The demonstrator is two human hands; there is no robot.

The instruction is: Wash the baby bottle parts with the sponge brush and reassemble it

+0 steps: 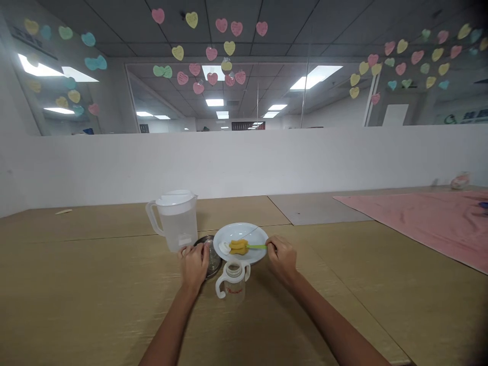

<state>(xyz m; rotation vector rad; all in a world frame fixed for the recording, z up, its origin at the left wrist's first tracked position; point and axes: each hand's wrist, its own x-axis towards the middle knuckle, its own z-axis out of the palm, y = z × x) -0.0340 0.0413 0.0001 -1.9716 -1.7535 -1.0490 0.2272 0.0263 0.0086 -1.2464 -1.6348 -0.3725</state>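
My left hand (194, 267) has its fingers curled over the edge of a dark round metal lid (214, 263), which lies tilted beside a white plate (247, 235). My right hand (281, 258) pinches the end of a thin green-handled utensil (256, 246). Its far end reaches over the plate, past a yellow piece of food (239, 247). A dab of white sauce (224, 248) sits on the plate next to that food. Between my hands stands a small clear two-handled cup (232, 284), and a lidded plastic jug (176, 221) stands just behind my left hand.
The tan table (95, 269) runs back to a white partition (244, 162). A pink cloth (412, 218) lies on the right. A small pale stick (63, 211) lies at the far left, and a small object (460, 181) stands at the far right.
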